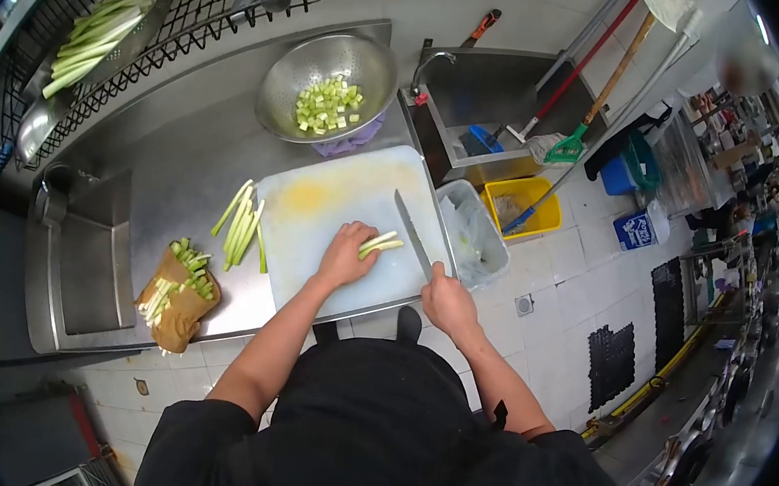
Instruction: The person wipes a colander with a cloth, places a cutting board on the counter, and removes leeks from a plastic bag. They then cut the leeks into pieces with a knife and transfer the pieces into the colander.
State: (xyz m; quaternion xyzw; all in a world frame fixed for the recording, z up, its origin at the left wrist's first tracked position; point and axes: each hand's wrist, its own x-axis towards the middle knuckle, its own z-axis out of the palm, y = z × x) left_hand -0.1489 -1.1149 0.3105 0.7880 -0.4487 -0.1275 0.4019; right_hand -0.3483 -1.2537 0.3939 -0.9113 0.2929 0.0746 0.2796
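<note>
My left hand [347,258] is closed around a few pale green celery sticks [382,244], holding them down on a white cutting board [338,195] with a yellow stain. In my right hand [448,301] is the handle of a long kitchen knife [412,234]. Its blade points away from me over the board's right part, a little apart from the sticks. More celery sticks [242,225] lie on the steel counter by the board's left edge. Diced celery pieces [328,106] sit in a steel colander [280,80] behind the board.
A brown paper bag [180,316] of celery stands at the counter's front left, beside a sink [93,259]. A wire rack [187,3] hangs at upper left. Right of the board are a lined bin [486,270], a yellow bucket [543,223] and several long-handled cleaning tools.
</note>
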